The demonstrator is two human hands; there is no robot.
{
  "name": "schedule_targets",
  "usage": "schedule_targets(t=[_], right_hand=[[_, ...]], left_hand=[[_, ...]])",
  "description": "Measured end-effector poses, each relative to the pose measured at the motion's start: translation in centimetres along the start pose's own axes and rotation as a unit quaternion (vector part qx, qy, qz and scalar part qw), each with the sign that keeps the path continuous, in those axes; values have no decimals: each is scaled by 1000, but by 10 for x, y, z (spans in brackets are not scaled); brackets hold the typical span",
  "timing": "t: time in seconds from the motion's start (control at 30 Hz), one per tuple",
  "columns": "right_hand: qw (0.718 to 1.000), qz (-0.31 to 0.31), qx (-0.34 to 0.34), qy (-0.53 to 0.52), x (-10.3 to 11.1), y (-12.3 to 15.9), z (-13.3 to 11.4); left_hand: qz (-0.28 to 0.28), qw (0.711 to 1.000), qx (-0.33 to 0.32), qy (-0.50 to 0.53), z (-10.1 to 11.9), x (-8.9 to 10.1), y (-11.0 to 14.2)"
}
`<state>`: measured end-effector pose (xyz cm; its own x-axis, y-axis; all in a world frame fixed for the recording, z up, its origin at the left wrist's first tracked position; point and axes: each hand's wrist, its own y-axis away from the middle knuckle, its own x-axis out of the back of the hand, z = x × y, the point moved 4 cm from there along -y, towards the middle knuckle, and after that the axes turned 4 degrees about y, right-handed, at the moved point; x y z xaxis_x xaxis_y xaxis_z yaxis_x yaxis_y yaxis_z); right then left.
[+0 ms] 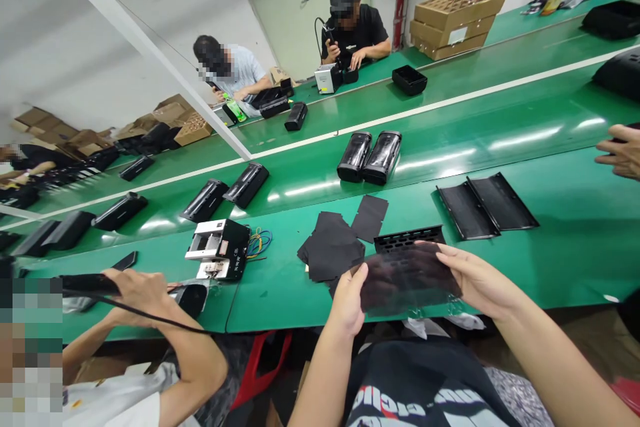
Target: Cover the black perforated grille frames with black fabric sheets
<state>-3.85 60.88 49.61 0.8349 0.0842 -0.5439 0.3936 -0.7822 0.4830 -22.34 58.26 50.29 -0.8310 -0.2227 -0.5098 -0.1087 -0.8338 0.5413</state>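
Observation:
A dark, see-through film sheet is held between both my hands just over the near edge of the green table. My left hand pinches its left edge. My right hand grips its right edge, fingers curled over the top. Under the sheet lies a black slotted plastic panel. A pile of black cut sheets lies on the table just left of my hands.
Two black tray panels lie to the right. Black housings ride the conveyor belt. A person at the left holds a tool near an open device. Another hand shows at the right edge. Two people work across the belt.

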Motion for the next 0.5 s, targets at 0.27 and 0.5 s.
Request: schedule_targets(t=[0.27, 0.5], right_hand=[[1000, -10, 21, -3, -2, 5, -5], [1000, 9, 24, 1, -5, 12, -10]], left_hand=[[-49, 998, 44, 18, 1, 0, 3], [-47, 998, 37, -1, 3, -2, 7]])
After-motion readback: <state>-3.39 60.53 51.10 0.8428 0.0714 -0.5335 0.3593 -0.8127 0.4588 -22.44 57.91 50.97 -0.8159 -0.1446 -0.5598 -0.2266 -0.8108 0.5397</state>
